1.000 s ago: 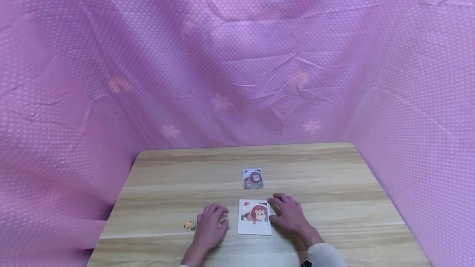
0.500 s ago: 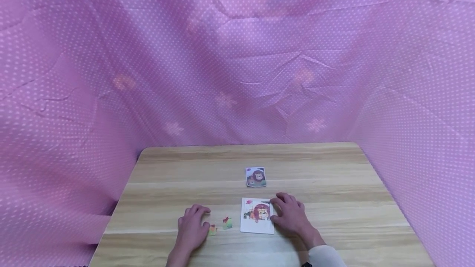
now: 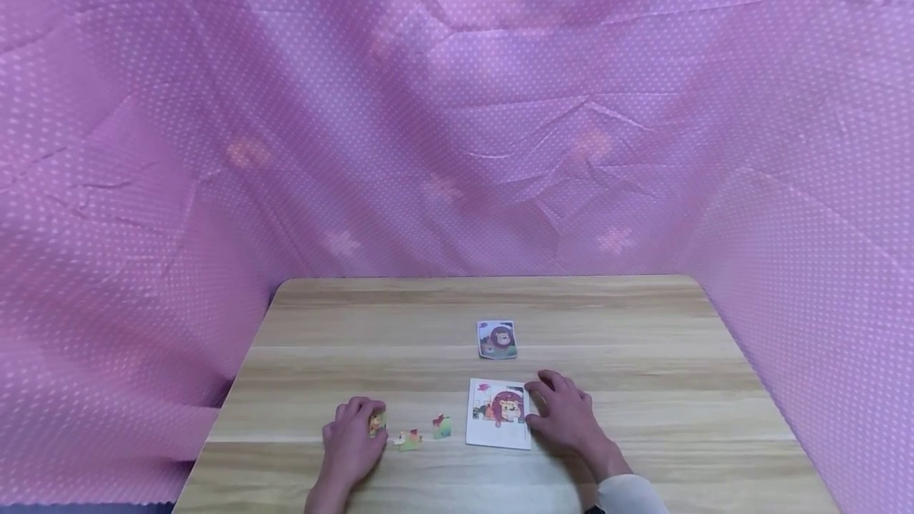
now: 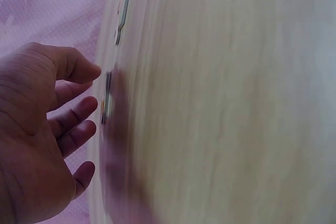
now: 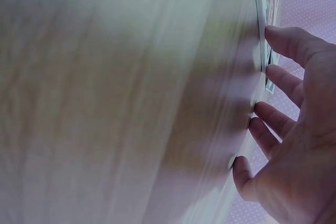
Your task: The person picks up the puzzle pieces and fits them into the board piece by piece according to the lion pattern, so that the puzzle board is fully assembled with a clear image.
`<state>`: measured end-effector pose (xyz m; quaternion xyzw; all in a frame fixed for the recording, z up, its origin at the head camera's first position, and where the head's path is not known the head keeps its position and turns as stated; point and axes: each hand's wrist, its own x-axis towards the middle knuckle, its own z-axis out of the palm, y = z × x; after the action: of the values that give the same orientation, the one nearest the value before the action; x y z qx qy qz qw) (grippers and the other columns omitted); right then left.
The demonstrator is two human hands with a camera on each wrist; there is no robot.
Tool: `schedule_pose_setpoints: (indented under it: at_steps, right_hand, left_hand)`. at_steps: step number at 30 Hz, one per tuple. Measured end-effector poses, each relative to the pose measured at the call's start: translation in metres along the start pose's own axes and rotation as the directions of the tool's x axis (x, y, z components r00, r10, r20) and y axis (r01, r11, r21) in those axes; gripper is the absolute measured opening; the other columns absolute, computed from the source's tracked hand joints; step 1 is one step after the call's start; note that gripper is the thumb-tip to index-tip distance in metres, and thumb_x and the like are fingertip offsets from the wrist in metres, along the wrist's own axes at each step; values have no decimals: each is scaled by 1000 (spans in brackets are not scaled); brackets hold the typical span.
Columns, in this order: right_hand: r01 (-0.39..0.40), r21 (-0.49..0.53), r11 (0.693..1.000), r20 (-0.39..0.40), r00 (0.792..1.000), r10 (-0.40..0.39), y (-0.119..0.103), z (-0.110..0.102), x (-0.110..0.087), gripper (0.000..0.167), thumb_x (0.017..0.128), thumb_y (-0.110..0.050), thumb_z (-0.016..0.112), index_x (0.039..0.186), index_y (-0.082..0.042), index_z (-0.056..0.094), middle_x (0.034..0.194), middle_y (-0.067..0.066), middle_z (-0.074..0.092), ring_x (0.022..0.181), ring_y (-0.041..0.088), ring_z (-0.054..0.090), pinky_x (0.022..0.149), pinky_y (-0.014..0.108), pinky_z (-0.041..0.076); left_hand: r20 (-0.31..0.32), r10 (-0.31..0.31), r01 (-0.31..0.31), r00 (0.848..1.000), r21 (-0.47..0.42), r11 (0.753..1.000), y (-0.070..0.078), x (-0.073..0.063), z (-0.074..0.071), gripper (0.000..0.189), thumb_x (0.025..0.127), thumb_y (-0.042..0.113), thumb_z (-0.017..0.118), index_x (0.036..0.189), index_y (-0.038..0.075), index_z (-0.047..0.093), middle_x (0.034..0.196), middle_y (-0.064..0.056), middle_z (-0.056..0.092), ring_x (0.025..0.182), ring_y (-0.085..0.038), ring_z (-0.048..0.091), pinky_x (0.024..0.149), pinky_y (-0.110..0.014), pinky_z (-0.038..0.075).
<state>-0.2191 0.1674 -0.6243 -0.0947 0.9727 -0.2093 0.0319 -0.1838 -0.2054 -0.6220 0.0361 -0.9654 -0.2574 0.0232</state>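
Observation:
A lion jigsaw board [image 3: 498,435], white-framed and partly filled along its upper half, lies flat in the head view. My right hand [image 3: 566,412] rests at its right edge, thumb and index fingertip touching the border. In the right wrist view the other fingertips of this right hand [image 5: 294,108] stand on the table. Off to the left, my left hand [image 3: 350,436] hovers loosely bent over a yellowish puzzle piece [image 3: 377,422]. The left wrist view shows that piece [image 4: 106,98] flat on the wood, below spread fingertips and thumb. Two more pieces, one with orange [image 3: 408,440] and one green [image 3: 442,425], lie between hand and board.
A small lion picture card [image 3: 497,339] lies beyond the board. Everything sits on a wood-grain table [image 3: 614,316] with rounded far corners. Pink dotted cloth [image 3: 457,141] hangs round its back and sides.
My left hand has moved left, away from the board, uncovering the two pieces and coming over the yellowish one. My right hand stays at the board's edge. The head view has shifted slightly.

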Motion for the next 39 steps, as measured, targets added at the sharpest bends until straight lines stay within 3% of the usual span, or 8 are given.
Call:
schedule_pose_setpoints:
  at_steps: [6, 13, 19, 24, 29, 39]
  right_hand:
    - [-8, 6, 1000, 8, 1000, 8, 0, -2, 1, 54, 77, -42, 75, 127, -29, 60, 148, 10, 42, 135, 36, 39, 100, 67, 31]
    - [-10, 5, 1000, 3, 1000, 10, 0, -3, 1, 54, 76, -42, 76, 126, -28, 60, 148, 11, 43, 134, 36, 40, 99, 67, 32]
    - [-14, -5, 1000, 11, 1000, 14, 1, -3, 0, 54, 77, -43, 75, 127, -29, 60, 149, 10, 42, 135, 36, 39, 100, 66, 32]
    - [-2, 1, 1000, 15, 1000, 2, 1, -1, 1, 54, 77, -43, 75, 127, -29, 60, 149, 10, 42, 135, 36, 39, 100, 66, 32]
    - [1, 2, 1000, 19, 1000, -2, 1, -2, 1, 54, 78, -43, 74, 128, -28, 59, 149, 10, 41, 135, 37, 39, 100, 66, 32]
    - [-12, 10, 1000, 14, 1000, 12, 0, -2, 1, 54, 78, -41, 75, 128, -27, 59, 149, 11, 41, 136, 36, 38, 100, 66, 32]
  left_hand:
    - [30, -50, 49, 998, 40, 998, -9, 2, -5, 45, 75, 27, 73, 118, 17, 64, 127, -4, 54, 118, -28, 44, 91, -55, 31]
    - [23, -7, 5, 1000, 86, 996, -13, 2, -7, 35, 78, 31, 74, 111, 20, 66, 126, -4, 54, 115, -27, 45, 87, -54, 32]
    - [103, -25, 19, 994, 55, 998, -11, 3, -13, 29, 81, 27, 74, 107, 20, 66, 128, -7, 50, 117, -28, 41, 91, -55, 30]
    - [156, -35, 29, 987, 40, 999, -11, 4, -17, 26, 81, 23, 75, 104, 19, 64, 125, -7, 50, 114, -28, 40, 90, -54, 29]
    - [160, -44, 33, 986, 70, 997, -16, 3, -19, 33, 81, 28, 75, 109, 17, 62, 119, -5, 52, 109, -26, 41, 89, -52, 29]
    - [175, -49, 41, 983, 46, 998, -17, 7, -20, 30, 78, 27, 77, 101, 18, 60, 104, 1, 58, 103, -22, 45, 93, -54, 27]
